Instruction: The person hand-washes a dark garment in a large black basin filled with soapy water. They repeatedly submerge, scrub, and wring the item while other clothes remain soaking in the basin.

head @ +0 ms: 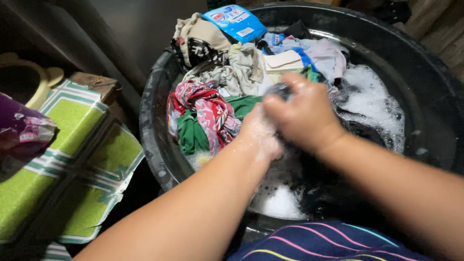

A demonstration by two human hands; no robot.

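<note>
**Both hands scrubbing dark cloth in soapy basin**

Starting outside the basin's left edge: I see a green-and-white patterned plastic sheet (72, 145) over a low surface, with a crumpled purple plastic bag (21, 133) on its left side. Next is the big round black plastic basin (152, 125), filled with suds and laundry.

Against the basin's left wall lies a red-and-pink patterned cloth (208, 108) with a green garment (192, 135) under it. At the far rim sits a heap of beige and grey clothes (232, 67), topped by a blue plastic detergent sachet (234, 21).

Near the basin's centre, my left hand (258, 133) is soapy, fingers curled closed into the wet dark fabric (314, 188). My right hand (304, 116) sits just over it, touching, fingers clenched on a bunch of the same fabric (280, 90). The rest of that fabric trails down into the water toward the near rim.

Right of the hands, white foam (372, 104) floats by the basin's right wall. At the near edge, a dark striped garment (328, 241) shows.
</note>
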